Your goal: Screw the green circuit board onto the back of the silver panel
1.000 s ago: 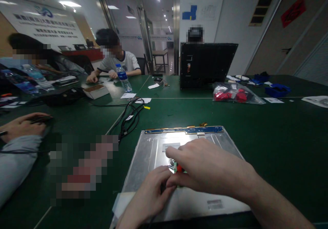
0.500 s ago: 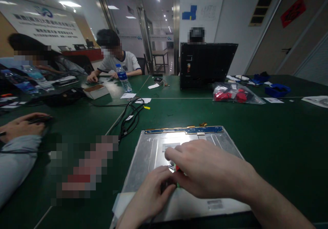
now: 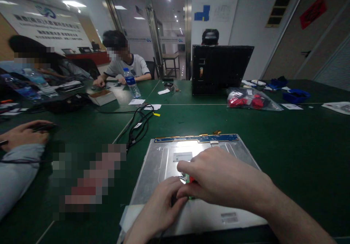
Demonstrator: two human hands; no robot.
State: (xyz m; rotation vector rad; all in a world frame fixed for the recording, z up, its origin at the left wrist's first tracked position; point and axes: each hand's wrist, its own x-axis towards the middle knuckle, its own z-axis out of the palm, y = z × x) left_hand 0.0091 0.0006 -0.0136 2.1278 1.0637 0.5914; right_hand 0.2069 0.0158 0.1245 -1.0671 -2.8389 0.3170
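Note:
A flat display panel (image 3: 155, 171) lies metal back up in front of me, with a narrow blue circuit board (image 3: 218, 138) along its far edge. Over the panel's middle, my right hand (image 3: 216, 176) is curled round a small red and green thing (image 3: 188, 178) with shiny metal at its left; its kind is mostly hidden. My left hand (image 3: 161, 202) rests low on the panel, fingers bent and thumb meeting the right thumb. What the left fingers pinch, if anything, is covered. A pale label (image 3: 182, 156) shows just beyond the right fingers.
Bundled black cables (image 3: 139, 124) lie left of the panel. A co-worker's hand (image 3: 27, 134) is at the far left. Further back stand a water bottle (image 3: 131, 83), a small box (image 3: 102, 97), a black monitor (image 3: 221, 71), a plastic bag with red items (image 3: 251, 100) and a blue tray (image 3: 296, 96).
My right thumb has slid slightly left and its fingers have opened a gap, so more of the red and green thing shows. My left hand stays nearly still.

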